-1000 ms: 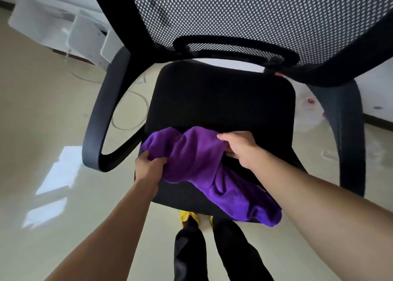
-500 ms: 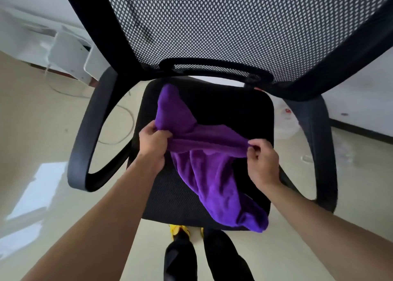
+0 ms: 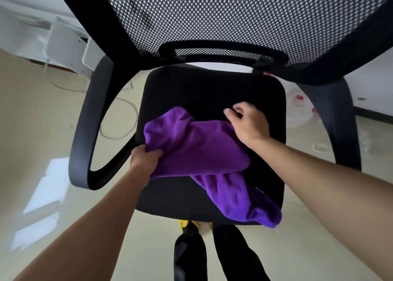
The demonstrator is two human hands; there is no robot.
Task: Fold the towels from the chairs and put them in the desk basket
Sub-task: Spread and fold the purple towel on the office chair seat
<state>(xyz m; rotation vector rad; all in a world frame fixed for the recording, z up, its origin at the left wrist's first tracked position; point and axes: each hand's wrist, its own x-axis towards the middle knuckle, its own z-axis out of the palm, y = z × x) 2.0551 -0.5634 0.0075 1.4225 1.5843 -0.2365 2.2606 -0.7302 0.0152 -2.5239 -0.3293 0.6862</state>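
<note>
Since the earlier frame, the purple towel (image 3: 197, 153) has been released by the right hand (image 3: 247, 124), and its far flap has dropped from the back of the seat into a bunched heap. That hand is now held just above the towel's right edge, its fingers (image 3: 230, 111) loosely spread and gripping nothing. The towel's left corner is clamped in the closed fist of the left hand (image 3: 144, 162). The cloth is draped over the black chair seat (image 3: 212, 91), with 1 end hanging past the front right edge.
</note>
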